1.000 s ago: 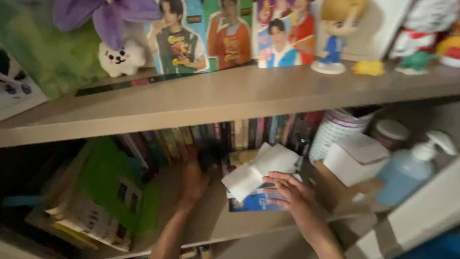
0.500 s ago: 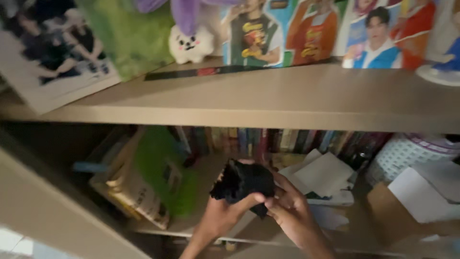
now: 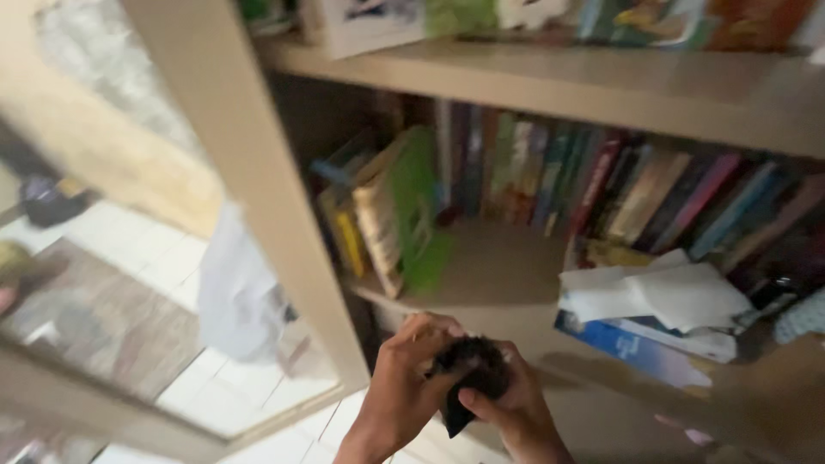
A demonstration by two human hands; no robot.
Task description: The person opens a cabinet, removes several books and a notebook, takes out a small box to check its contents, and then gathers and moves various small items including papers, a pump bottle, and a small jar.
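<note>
Black cloth [image 3: 471,374] bunched, tip pointing down.

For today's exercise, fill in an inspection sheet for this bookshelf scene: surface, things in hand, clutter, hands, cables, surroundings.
Surface: beige lower shelf, partly bare in the middle.
Things in hand: small black object, blurred, kind unclear.
Clutter: row of upright books; leaning green book; white papers on a blue book.
Hands: left hand and right hand both close on the black object, in front of the shelf.
Cables: nothing seen.
Surroundings: upper shelf; shelf upright; white tiled floor at left.
</note>
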